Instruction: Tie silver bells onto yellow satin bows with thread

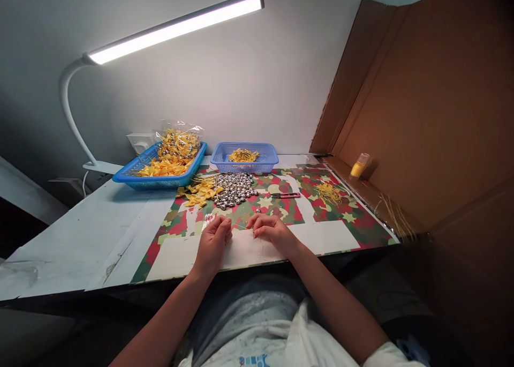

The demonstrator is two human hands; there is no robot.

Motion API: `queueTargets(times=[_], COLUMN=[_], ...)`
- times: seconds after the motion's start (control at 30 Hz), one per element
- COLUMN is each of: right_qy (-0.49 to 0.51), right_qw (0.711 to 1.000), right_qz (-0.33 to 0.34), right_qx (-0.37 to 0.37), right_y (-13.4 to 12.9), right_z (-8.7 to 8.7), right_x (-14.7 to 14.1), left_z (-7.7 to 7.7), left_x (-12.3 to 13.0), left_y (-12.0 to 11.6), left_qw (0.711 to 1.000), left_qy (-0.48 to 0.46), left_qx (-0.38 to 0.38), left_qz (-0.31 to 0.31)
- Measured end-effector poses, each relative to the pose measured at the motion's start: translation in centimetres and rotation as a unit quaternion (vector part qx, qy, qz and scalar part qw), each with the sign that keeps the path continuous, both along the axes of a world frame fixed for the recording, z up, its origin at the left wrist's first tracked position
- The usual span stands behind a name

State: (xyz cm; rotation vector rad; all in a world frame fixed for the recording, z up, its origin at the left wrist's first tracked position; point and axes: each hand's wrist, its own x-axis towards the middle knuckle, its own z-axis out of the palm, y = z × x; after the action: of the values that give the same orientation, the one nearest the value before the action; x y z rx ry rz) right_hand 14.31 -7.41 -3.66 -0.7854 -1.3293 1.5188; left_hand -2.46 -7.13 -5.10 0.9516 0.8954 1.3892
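Note:
Over the pale strip at the table's front edge, my left hand (213,242) is closed in a pinch. My right hand (275,234) faces it, thumb and fingers pinched together. A thin yellowish cord (240,227) runs between the two sets of fingertips; its ends are too fine to make out. Just beyond the hands lies a pile of silver bells (235,189). Left of the bells, yellow ribbon bows (201,192) are heaped. Small thread snips (286,195) rest to the right of the bells, and a tangle of yellow cords (329,193) lies farther right.
A blue basket (160,184) with yellow bows and a clear bag stands back left. Behind the bells, a smaller blue basket (244,167) holds yellow pieces. A lamp (176,30) reaches overhead. Cardboard (433,115) walls the right side, near a yellow-filled tube (359,166).

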Motion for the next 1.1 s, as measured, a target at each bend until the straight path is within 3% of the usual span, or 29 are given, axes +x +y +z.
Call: queueTargets(times=[0.23,0.73,0.87,0.93,1.0,1.1], right_qy=[0.005,-0.039,-0.079,-0.161,-0.265,-0.373], right_qw=[1.000,0.997,0.990,0.964,0.907,0.819], right_qz=[-0.016,-0.040,-0.069,-0.114,-0.146,-0.123], right_qx=[-0.013,0.045,0.091,0.178,0.293,0.418], right_y=[0.1,0.5,0.5,0.3,0.3,0.7], right_z=[-0.2,-0.6,0.0,0.9,2.1,4.0], right_x=[0.1,0.3,1.2,2.1,3.1,4.1], left_z=[0.0,0.6,0.2,0.7,1.9,4.5], left_x=[0.0,-0.1,-0.9,-1.6,-2.2,-1.9], left_y=[0.0,-0.1,-0.2,-0.3,-0.5,-0.1], left_qw=[1.000,0.997,0.997,0.978,0.943,0.906], left_qy=[-0.004,-0.027,0.070,0.195,0.296,0.339], left_qx=[-0.001,-0.017,0.019,0.070,0.149,0.235], left_qz=[0.019,0.064,0.041,0.015,0.041,0.098])
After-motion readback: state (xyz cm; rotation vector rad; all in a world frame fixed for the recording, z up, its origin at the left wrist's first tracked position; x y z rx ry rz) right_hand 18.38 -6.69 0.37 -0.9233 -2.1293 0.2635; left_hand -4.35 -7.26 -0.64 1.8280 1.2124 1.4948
